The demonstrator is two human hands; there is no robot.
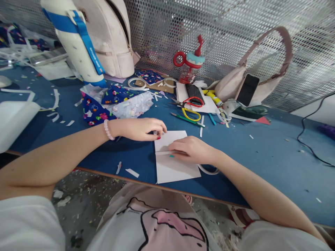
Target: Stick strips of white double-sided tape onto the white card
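White card or board (176,170) lies near the front edge of the blue table, with a narrow raised strip or seam (162,152) across its middle. My left hand (142,129) rests at the card's upper left corner, its fingers curled together; what they pinch, if anything, is too small to name. On the card's right side, my right hand (192,150) has its fingers pressed together over the strip, and what lies under them is hidden. A roll of white tape (208,170) sits partly under my right wrist.
Behind the card lie scissors (190,103), a green pencil (187,119) and patterned fabric (95,109). A tall bottle (75,42), a backpack (112,38), a red cup (187,71) and a handbag (235,78) holding a phone (248,89) stand along the mesh panel.
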